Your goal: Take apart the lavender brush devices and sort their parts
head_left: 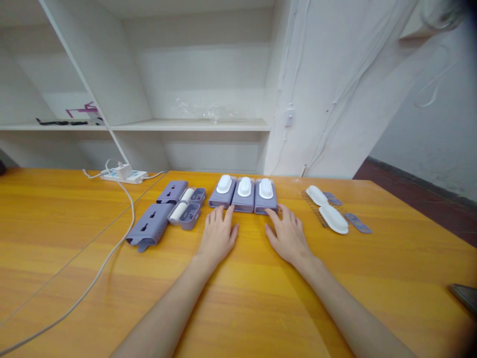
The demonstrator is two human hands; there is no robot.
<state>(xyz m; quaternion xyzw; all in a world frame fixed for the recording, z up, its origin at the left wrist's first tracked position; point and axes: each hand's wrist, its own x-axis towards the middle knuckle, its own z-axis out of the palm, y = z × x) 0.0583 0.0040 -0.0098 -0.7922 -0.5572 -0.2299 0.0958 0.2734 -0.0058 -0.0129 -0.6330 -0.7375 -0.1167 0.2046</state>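
Note:
Three purple-grey boxes stand side by side on the wooden table point(238, 278), each with a white oval piece on top: a left box point(216, 200), a middle box point(243, 204) and a right box point(265, 204). My left hand point(219, 233) rests palm down with fingers apart, its fingertips at the front edges of the left and middle boxes. Fingers spread, my right hand point(287, 232) lies by the front corner of the right box. Neither hand holds anything. Whether the fingertips touch the boxes is hard to tell.
Left are purple-grey housings point(151, 223), white cylinders point(179, 211) and small cups point(190, 216). Right lie white oval shells point(333, 219), springs point(315, 209) and flat purple-grey plates point(358, 223). A power strip point(124, 174) and a cable point(112, 256) occupy the left side. Shelves point(194, 124) stand behind.

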